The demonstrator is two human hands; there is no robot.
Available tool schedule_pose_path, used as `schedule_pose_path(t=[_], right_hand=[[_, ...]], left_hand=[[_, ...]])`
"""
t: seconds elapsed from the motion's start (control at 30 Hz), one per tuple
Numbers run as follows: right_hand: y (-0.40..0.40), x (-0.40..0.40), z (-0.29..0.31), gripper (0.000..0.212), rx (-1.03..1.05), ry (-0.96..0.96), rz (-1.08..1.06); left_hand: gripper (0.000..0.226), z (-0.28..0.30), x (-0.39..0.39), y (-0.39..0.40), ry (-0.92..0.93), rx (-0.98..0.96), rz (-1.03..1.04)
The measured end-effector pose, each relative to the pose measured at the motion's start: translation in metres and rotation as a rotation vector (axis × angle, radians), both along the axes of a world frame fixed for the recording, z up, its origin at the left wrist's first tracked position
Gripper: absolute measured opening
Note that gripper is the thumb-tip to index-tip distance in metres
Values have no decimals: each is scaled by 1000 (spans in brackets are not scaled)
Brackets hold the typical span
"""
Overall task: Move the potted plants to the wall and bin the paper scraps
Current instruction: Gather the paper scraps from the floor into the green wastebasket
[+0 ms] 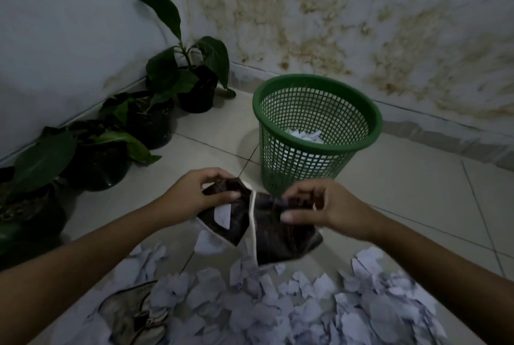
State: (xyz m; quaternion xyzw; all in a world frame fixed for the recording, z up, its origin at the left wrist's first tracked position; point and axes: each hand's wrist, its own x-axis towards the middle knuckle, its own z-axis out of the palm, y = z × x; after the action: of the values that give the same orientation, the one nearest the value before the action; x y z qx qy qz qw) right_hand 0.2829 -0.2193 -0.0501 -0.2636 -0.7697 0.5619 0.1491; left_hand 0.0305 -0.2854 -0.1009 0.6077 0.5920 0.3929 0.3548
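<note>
Both hands are busy with one dark sheet (261,222) held up off the floor: the left hand (194,194) pinches its upper left corner, the right hand (319,208) curls round its right edge, so each grip is closed on the paper with a tear or fold running down between them. It looks thin and limp — light, easily ripped, best held at the edges as now. A small white scrap (224,215) clings to its face just below the left grip. Beneath both grips the scraps (264,303) lie thick on the floor; they would weigh nothing and scatter, so I'd gather them in cupped handfuls. The green bin (317,133) stands just beyond the grips, some paper already inside. The plants (139,111) sit along the wall, left of the left grip. No writing I can read.
</note>
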Motion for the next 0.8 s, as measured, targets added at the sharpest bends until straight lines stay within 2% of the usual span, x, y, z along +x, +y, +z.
schedule_pose_path(t=[0.1,0.23,0.3,0.4,0.57,0.7,0.8], right_hand=[[13,-8,38,17,93,140,-154],[40,-16,63,16,244,271,-445],[58,-16,64,18,339,270,-635],[82,-14,58,22,463,166,-847],[99,-3,43,42,439,-15,-902],[99,7,34,44,483,-35,-915],[98,14,28,43,521,-100,-915]], left_hand=[[18,27,3,12,-75,82,66],[19,55,9,30,-200,180,154],[14,68,11,41,-241,222,187],[12,91,17,55,-255,286,202],[8,121,33,87,-269,421,301],[23,129,58,125,-179,609,491],[29,116,75,149,-10,567,506]])
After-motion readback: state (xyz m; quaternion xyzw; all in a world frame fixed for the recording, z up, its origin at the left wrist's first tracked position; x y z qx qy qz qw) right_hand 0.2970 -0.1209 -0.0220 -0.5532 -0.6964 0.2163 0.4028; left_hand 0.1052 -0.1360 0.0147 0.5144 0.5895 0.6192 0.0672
